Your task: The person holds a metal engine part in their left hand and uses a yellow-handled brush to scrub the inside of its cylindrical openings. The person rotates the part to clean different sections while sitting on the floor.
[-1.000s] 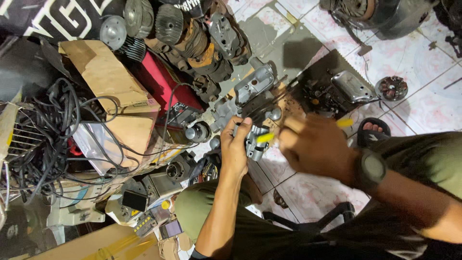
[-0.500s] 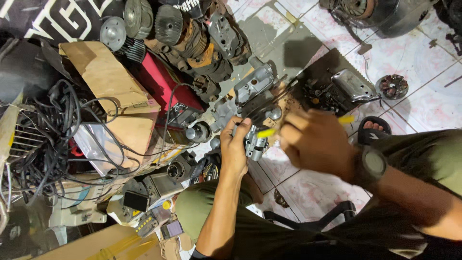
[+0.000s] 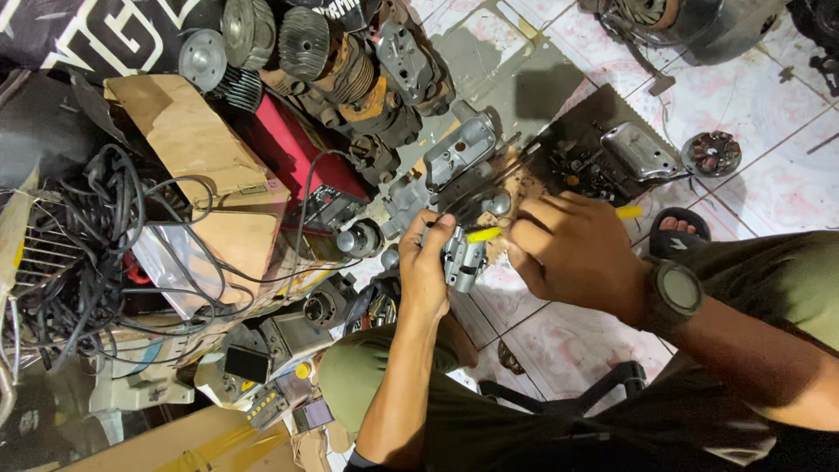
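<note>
The left hand [image 3: 426, 262] grips a small grey cast-metal part [image 3: 462, 258] – it looks like a carburettor body – with the fingers wrapped round its side, holding it up above the tiled floor [image 3: 559, 336] and just in front of the person's knee. The right hand [image 3: 572, 249] has its fingers pinched narrow round a yellow-handled tool [image 3: 483, 234], whose tip meets the top of the part; the handle's far end [image 3: 629, 211] pokes out past the knuckles. A dark watch [image 3: 675, 293] sits on that wrist.

The part looks dense and rigid for its size, lumpy with bosses and ports, probably greasy – so a full wrap round the body seems safer than pinching any thin projecting fitting.

Around it lies a scatter of hard, oily metal: finned cylinder heads [image 3: 301, 44], a shiny domed cover [image 3: 642, 150], a round toothed piece [image 3: 710, 153]. To the left are soft tangled black cables [image 3: 96, 236] and flat brown cardboard [image 3: 188, 140].
</note>
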